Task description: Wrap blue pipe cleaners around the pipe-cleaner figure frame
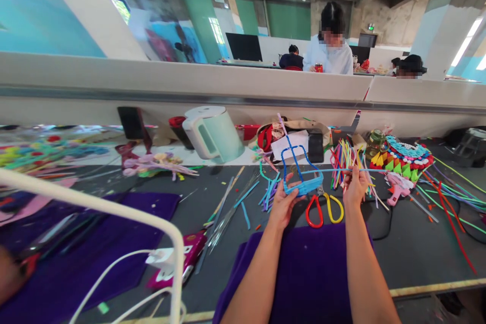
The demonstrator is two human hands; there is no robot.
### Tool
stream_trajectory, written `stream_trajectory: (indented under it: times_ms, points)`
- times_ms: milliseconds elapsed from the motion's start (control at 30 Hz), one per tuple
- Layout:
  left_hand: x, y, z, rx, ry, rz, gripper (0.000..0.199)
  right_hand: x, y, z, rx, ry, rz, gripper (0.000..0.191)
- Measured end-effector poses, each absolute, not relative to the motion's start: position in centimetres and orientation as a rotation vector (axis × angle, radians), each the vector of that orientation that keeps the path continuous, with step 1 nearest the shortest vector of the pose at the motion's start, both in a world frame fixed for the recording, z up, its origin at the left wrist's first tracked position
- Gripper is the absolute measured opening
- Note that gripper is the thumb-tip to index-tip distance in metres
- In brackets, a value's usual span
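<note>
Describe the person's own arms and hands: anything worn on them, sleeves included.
Both forearms are bare up to the bottom edge of the picture, with no sleeve in view. The left hand and right hand wear no gloves. No watch or bracelet shows; rings are too small to tell.

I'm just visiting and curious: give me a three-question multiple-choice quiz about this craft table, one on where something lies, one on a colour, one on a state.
1. Where do the scissors lie?
A. On the table between the two hands
B. Inside the kettle
C. On the white rail

2. What colour is the wire frame in the left hand?
A. Red
B. Blue
C. White

3. What is the right hand doing?
A. Lying flat on the purple cloth
B. Pinching a thin blue strand
C. Gripping the glue gun

Answers: 1 A, their red and yellow handles show between the wrists. 2 B, the frame is blue all over. 3 B, its fingers close on the strand running to the frame.
</note>
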State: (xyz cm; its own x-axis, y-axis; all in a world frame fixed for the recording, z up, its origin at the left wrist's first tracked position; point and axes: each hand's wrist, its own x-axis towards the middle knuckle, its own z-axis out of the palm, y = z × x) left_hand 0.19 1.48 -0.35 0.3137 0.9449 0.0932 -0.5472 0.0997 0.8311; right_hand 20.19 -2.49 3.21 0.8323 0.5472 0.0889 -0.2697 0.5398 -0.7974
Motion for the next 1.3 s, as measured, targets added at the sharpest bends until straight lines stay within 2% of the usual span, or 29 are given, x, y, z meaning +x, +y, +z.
stream_trajectory:
  times_ms: [500,700,1000,1300]
  points:
    - [0.4,1.2,-0.6,0.957,0.510,1.096,0.053,20.2,-1.0,1.0,-0.852,-0.337,0.864,0.037]
    - [0.4,1.3,-0.7,0.960,0.519,1.095,0.051,20.5,-1.0,0.7,-0.880,-0.313,0.866,0.036]
    - [0.4,1.1,-0.4,0.977,0.490,1.070,0.063,21.2,-1.1,0.6,-0.865,-0.250,0.847,0.039]
    - [0.5,0.8,-0.2,1.002,0.506,1.072,0.054,21.1,-1.0,0.3,-0.925,-0.300,0.827,0.038]
